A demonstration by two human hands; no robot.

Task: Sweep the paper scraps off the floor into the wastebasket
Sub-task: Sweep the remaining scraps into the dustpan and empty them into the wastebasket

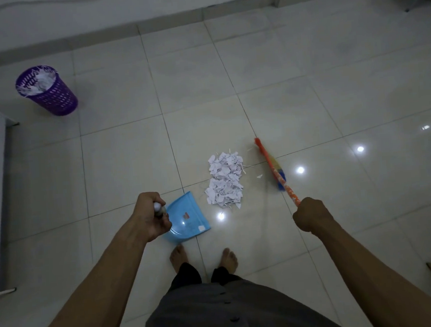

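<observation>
Left hand (150, 215) clamps dustpan (187, 217) handle, right hand (310, 214) fists broom (274, 166); scraps (224, 180) piled, next stroke should drive them panward

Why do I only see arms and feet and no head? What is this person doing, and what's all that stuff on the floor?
The camera sits on the person's head and looks down, so there is just one picture, showing their arms, hands and bare feet. The left hand grips the handle of a blue dustpan down on the tiled floor. The right hand grips the orange stick of a colourful broom. Between dustpan and broom lies a heap of white paper scraps. Further away, to the left, stands a purple wastebasket that already holds some paper.
</observation>
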